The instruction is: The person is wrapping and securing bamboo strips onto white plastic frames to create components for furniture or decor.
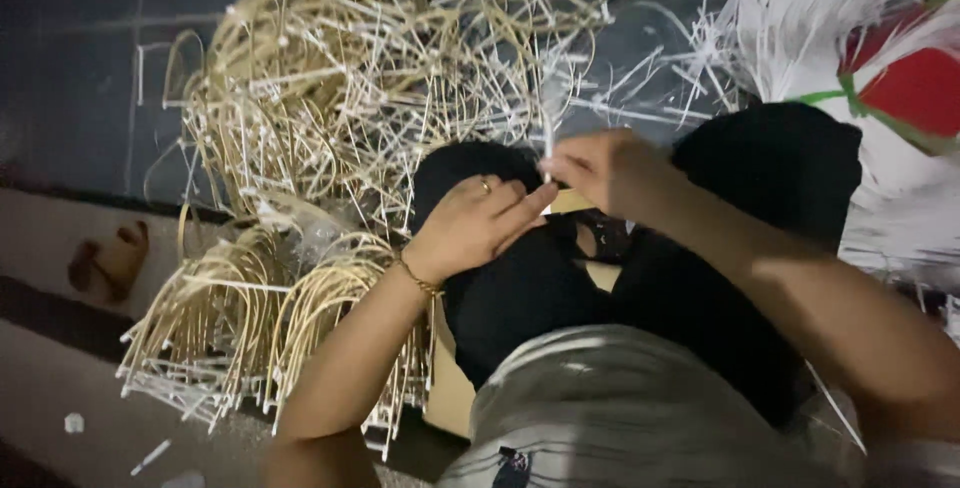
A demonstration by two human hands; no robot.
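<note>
Thin white plastic strip (547,153) stands upright above the lap, pinched in the fingers of the right hand (605,170). Left hand (475,223), fingers curled together with a ring and a gold bracelet, touches it from below. Pale yellow curved cane loops (330,98) lie heaped on the dark floor (70,68) beyond.

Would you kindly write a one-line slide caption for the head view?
Two bare hands, left and right, meet at a thin white strip above dark-clothed knees, beside a heap of bent cane hoops.

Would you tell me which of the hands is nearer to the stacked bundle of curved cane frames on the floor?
Left. The left hand is just right of the cane frames; the right hand is farther right.
</note>
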